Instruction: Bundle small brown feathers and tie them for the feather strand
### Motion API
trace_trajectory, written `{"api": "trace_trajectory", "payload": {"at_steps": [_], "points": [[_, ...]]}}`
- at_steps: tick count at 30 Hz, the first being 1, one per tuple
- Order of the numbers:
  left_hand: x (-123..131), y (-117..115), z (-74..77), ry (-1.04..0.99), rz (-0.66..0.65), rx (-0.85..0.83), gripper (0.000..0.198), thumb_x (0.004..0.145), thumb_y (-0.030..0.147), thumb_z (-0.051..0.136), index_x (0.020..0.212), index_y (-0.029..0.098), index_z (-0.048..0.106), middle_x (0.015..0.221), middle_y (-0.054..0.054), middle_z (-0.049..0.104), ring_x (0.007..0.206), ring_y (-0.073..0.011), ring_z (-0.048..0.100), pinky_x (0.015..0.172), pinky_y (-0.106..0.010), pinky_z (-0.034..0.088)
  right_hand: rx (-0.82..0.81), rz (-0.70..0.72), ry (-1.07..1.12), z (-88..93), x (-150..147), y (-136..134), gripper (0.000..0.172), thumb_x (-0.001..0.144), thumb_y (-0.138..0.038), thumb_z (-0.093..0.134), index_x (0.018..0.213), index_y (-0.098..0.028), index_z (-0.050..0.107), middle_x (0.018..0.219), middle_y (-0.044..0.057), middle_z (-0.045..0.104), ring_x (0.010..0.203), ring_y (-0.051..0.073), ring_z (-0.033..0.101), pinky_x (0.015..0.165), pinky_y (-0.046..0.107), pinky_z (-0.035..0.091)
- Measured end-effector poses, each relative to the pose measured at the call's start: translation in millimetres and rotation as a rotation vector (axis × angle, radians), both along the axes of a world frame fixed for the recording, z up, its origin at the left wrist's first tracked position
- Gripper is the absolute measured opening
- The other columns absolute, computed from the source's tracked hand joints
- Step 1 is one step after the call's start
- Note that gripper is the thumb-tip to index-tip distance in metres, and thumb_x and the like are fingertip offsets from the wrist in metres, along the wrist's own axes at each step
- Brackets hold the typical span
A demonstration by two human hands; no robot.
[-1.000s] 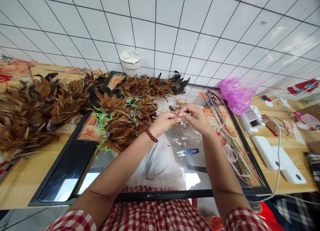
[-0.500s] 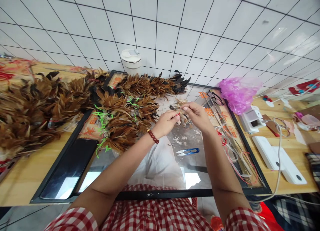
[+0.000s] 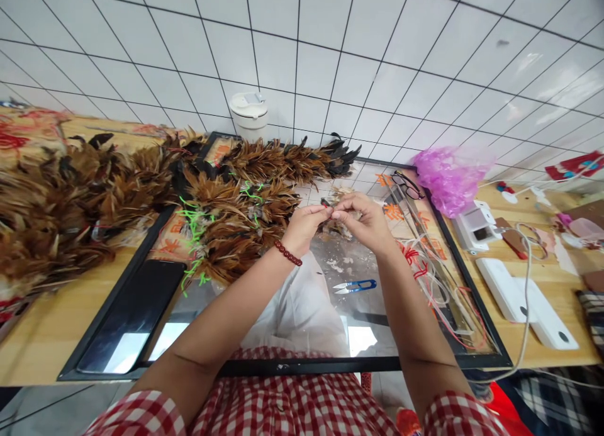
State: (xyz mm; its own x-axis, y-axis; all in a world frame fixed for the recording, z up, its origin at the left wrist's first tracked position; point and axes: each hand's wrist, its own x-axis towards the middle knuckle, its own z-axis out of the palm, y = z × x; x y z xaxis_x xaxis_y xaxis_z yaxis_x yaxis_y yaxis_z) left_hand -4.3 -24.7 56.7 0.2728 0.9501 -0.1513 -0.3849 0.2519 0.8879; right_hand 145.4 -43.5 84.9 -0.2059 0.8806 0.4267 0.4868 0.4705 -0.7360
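Observation:
My left hand (image 3: 306,227), a beaded bracelet on its wrist, pinches a small dark piece with a red bit (image 3: 324,202); its kind is too small to tell. Against those fingertips, my right hand (image 3: 365,221) is closed in a pinch, and what lies between its fingers is hidden. Both hands are held above a glass panel, over loose pale feathers (image 3: 340,229) partly covered by the fingers. Blue-handled thread snips (image 3: 356,286) lie on the glass nearer to me. To the left are bundles of brown feathers (image 3: 226,241) tied with bright green strings (image 3: 191,219).
A black frame (image 3: 330,365) edges the glass. On the left lie a phone (image 3: 134,316) and a large feather heap (image 3: 61,203). A white cup (image 3: 249,116) stands behind. Rightward are glasses (image 3: 406,184), a purple plastic bag (image 3: 450,175), red and white cords (image 3: 418,260) and white power strips (image 3: 523,304).
My right hand has come down and left slightly, so its fingertips now meet those of my left hand. The dark piece shows above the left fingertips.

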Motion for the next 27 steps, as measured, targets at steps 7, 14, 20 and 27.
{"api": "trace_trajectory", "payload": {"at_steps": [7, 14, 20, 27], "points": [[-3, 4, 0.7, 0.003, 0.051, 0.078, 0.012, 0.062, 0.027, 0.073, 0.065, 0.015, 0.071, 0.070, -0.003, 0.065, 0.069, -0.0122, 0.056, 0.070, -0.025, 0.043, -0.009, -0.129, -0.028, -5.8, -7, -4, 0.016, 0.078, -0.034, 0.065, 0.077, -0.019, 0.066, 0.071, 0.003, 0.066, 0.059, 0.012, 0.055, 0.058, 0.026, 0.045], [-22, 8, 6.7, 0.622, 0.154, 0.719, 0.006, 0.070, 0.020, 0.065, 0.068, 0.022, 0.070, 0.091, -0.006, 0.066, 0.098, -0.0215, 0.054, 0.094, -0.036, 0.037, 0.046, -0.211, -0.068, -7.7, -17, -8, 0.014, 0.076, -0.029, 0.065, 0.067, -0.019, 0.067, 0.063, 0.002, 0.066, 0.052, 0.012, 0.055, 0.052, 0.025, 0.044], [-20, 1, 4.2, 0.580, 0.167, 0.815, 0.017, 0.083, 0.017, 0.050, 0.086, 0.020, 0.067, 0.097, -0.007, 0.068, 0.091, -0.0172, 0.061, 0.086, -0.029, 0.043, -0.032, -0.146, 0.135, -6.8, -25, -12, 0.016, 0.076, -0.034, 0.067, 0.071, -0.018, 0.070, 0.068, 0.004, 0.069, 0.057, 0.014, 0.059, 0.056, 0.028, 0.048], [-13, 2, -7.5, 0.413, 0.268, 0.789, 0.013, 0.085, 0.025, 0.055, 0.087, 0.018, 0.066, 0.072, 0.000, 0.067, 0.054, -0.0088, 0.062, 0.056, -0.019, 0.048, -0.232, -0.168, 0.449, -8.2, -20, -4, 0.026, 0.078, -0.043, 0.065, 0.082, -0.018, 0.068, 0.062, -0.001, 0.062, 0.052, 0.010, 0.054, 0.052, 0.024, 0.045]]}}
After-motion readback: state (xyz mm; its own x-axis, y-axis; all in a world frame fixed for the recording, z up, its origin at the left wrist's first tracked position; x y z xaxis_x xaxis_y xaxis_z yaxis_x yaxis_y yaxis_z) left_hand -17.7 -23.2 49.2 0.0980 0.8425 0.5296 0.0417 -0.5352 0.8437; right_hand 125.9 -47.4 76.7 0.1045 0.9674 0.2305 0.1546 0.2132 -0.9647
